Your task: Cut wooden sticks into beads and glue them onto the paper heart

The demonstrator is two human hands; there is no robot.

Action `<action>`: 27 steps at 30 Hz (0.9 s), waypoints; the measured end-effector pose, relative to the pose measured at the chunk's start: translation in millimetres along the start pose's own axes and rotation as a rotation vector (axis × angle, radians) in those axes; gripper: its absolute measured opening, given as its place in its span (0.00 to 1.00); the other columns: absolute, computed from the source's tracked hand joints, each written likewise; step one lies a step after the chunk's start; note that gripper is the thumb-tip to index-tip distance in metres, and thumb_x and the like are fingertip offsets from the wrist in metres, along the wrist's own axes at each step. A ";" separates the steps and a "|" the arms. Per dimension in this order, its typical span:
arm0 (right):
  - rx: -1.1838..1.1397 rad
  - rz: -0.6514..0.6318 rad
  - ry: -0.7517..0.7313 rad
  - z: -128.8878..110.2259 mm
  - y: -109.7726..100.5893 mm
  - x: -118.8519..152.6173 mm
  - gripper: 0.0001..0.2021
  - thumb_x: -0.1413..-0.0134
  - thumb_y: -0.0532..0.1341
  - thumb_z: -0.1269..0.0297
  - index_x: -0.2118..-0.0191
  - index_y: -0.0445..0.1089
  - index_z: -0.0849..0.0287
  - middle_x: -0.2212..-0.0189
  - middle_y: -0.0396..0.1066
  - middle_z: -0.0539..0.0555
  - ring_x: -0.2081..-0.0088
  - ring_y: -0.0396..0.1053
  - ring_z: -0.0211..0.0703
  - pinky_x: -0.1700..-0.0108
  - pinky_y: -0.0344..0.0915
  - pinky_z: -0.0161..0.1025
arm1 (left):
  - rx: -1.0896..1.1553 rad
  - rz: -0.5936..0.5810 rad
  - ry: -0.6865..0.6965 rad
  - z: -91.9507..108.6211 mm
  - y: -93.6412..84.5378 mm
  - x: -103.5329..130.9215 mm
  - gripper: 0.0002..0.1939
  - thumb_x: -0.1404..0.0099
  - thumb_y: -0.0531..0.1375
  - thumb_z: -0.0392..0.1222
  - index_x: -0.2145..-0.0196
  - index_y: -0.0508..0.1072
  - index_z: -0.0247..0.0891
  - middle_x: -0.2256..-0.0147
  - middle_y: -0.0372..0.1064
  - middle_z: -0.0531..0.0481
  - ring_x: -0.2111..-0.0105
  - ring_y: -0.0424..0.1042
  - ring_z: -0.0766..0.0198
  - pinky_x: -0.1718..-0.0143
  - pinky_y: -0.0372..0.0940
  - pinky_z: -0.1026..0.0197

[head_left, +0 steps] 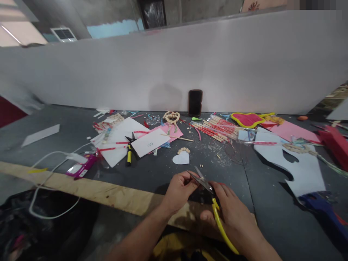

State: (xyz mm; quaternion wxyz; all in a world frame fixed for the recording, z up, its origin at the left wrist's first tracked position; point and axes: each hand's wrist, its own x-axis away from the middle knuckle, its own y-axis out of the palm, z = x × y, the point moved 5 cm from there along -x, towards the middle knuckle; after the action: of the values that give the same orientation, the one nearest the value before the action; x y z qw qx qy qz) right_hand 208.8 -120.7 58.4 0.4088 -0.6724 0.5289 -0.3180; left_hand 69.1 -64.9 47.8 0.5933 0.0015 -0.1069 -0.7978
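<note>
My right hand (231, 208) is closed around a pair of scissors (208, 186) with long yellow handles. Their metal blades stand apart and point away from me, to the left. Close by, my left hand (181, 190) is closed in a pinch, its fingertips right at the blades; whatever it pinches is too small or hidden to make out. Both hands are over the near edge of the table. Just beyond them lies a white paper heart (181, 158), with a curved row of small wooden beads (184, 150) along its top. Two tiny beads (201, 165) rest near the blade tips.
Yellow-and-black pliers (129, 154) lie left, near white paper (114, 156) and a purple glue gun (83, 166). A phone (195, 102) leans on the white partition (122, 72). Red-and-cream sticks (214, 127) lie at the back; cut white card (307, 168) and a blue-handled tool (323, 208) are right.
</note>
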 end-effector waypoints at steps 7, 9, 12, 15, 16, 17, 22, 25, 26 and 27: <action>0.077 0.040 -0.033 -0.4 3.2 -0.7 0.20 0.43 0.49 0.55 0.49 0.60 0.61 0.60 0.70 0.60 0.65 0.70 0.46 0.65 0.65 0.39 | -0.111 -0.015 0.012 0.2 -1.0 0.5 0.11 0.44 0.60 0.45 0.73 0.73 0.33 0.75 0.69 0.49 0.73 0.66 0.65 0.69 0.61 0.65; 0.108 0.036 -0.026 -1.0 3.6 -0.6 0.18 0.41 0.46 0.54 0.53 0.63 0.58 0.64 0.72 0.58 0.70 0.71 0.43 0.71 0.63 0.36 | -0.141 -0.007 0.009 -1.2 -1.1 1.7 0.11 0.44 0.60 0.45 0.73 0.72 0.33 0.75 0.69 0.49 0.73 0.66 0.65 0.69 0.62 0.65; 0.152 0.058 -0.009 -2.6 1.7 -0.3 0.16 0.41 0.47 0.53 0.58 0.65 0.55 0.71 0.72 0.53 0.76 0.69 0.41 0.77 0.58 0.34 | -0.141 0.005 -0.011 -7.0 -2.9 4.9 0.11 0.42 0.59 0.45 0.72 0.73 0.33 0.74 0.70 0.48 0.73 0.67 0.64 0.68 0.62 0.65; 0.142 0.067 0.004 -4.5 0.1 -0.3 0.15 0.42 0.48 0.54 0.58 0.65 0.54 0.72 0.72 0.53 0.76 0.69 0.40 0.78 0.56 0.33 | -0.156 0.004 -0.006 -11.3 -5.5 7.9 0.10 0.43 0.59 0.44 0.71 0.73 0.33 0.72 0.71 0.48 0.70 0.68 0.63 0.67 0.63 0.65; 0.130 0.058 0.005 -5.0 0.2 -0.3 0.15 0.42 0.48 0.54 0.57 0.65 0.55 0.71 0.72 0.53 0.75 0.69 0.41 0.77 0.57 0.34 | -0.173 0.009 0.004 -11.3 -6.4 8.6 0.09 0.43 0.59 0.44 0.71 0.74 0.34 0.72 0.71 0.48 0.70 0.68 0.63 0.67 0.62 0.65; 0.116 0.047 0.005 -5.5 0.4 -0.4 0.15 0.42 0.48 0.55 0.56 0.65 0.55 0.69 0.72 0.54 0.74 0.70 0.41 0.76 0.58 0.34 | -0.194 0.018 0.017 -10.4 -7.3 9.2 0.09 0.43 0.59 0.43 0.71 0.74 0.34 0.72 0.71 0.48 0.70 0.68 0.63 0.67 0.62 0.65; 0.074 0.016 -0.020 -6.5 3.0 1.7 0.19 0.44 0.50 0.54 0.50 0.60 0.58 0.61 0.70 0.58 0.63 0.70 0.46 0.64 0.64 0.39 | -0.286 0.091 0.082 0.7 -7.9 11.3 0.07 0.43 0.58 0.39 0.73 0.75 0.34 0.73 0.72 0.48 0.71 0.68 0.63 0.68 0.62 0.66; 0.097 0.053 -0.075 -7.5 3.2 3.6 0.26 0.50 0.56 0.57 0.46 0.56 0.62 0.56 0.67 0.61 0.56 0.66 0.50 0.56 0.64 0.45 | -0.285 0.096 0.108 7.2 -5.7 12.1 0.06 0.44 0.58 0.37 0.74 0.75 0.34 0.73 0.73 0.48 0.70 0.69 0.62 0.68 0.62 0.66; 0.110 0.066 -0.086 -7.6 2.8 4.1 0.27 0.52 0.57 0.60 0.46 0.55 0.63 0.56 0.66 0.62 0.54 0.65 0.51 0.54 0.63 0.47 | -0.267 0.081 0.104 8.4 -4.8 12.0 0.06 0.45 0.58 0.37 0.75 0.75 0.34 0.73 0.73 0.48 0.71 0.69 0.62 0.68 0.62 0.66; 0.122 0.077 -0.090 -7.4 2.2 4.5 0.27 0.53 0.57 0.62 0.46 0.55 0.64 0.55 0.66 0.62 0.54 0.64 0.52 0.53 0.63 0.48 | -0.243 0.060 0.094 9.0 -4.0 11.7 0.06 0.45 0.59 0.37 0.75 0.75 0.34 0.74 0.72 0.48 0.72 0.69 0.63 0.69 0.62 0.66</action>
State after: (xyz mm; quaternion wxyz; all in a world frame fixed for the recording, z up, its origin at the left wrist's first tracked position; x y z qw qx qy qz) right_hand 202.5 -126.9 59.8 0.4842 -0.6392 0.5150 -0.3031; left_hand 60.7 -73.3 57.4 0.6171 -0.0361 0.0185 -0.7858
